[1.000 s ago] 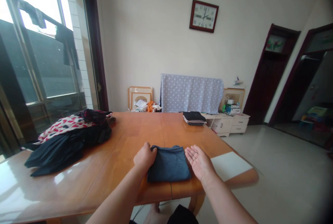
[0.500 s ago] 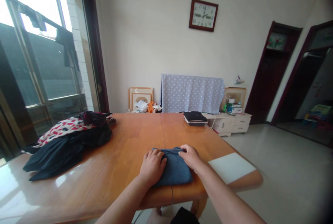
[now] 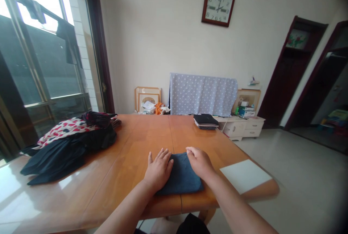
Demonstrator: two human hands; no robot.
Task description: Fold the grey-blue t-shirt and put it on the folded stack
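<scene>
A folded dark blue garment [image 3: 182,176] lies flat near the front edge of the wooden table [image 3: 136,161]. My left hand [image 3: 159,170] rests on its left side with the fingers spread, palm down. At the garment's far right corner, my right hand [image 3: 199,161] has its fingers curled in a pinch on the cloth. The exact grip of those fingertips is partly hidden by the hand itself.
A loose heap of clothes [image 3: 73,143], dark and red-spotted white, lies on the table's left. Toward the far right edge sits a stack of folded clothes [image 3: 206,121]. A pale sheet [image 3: 246,176] covers the near right corner. A white cabinet [image 3: 244,128] stands beyond.
My left hand's fingers have spread and reach slightly farther forward. My right hand has curled more at the far corner, and the garment's far edge looks flatter. The view has tilted slightly down.
</scene>
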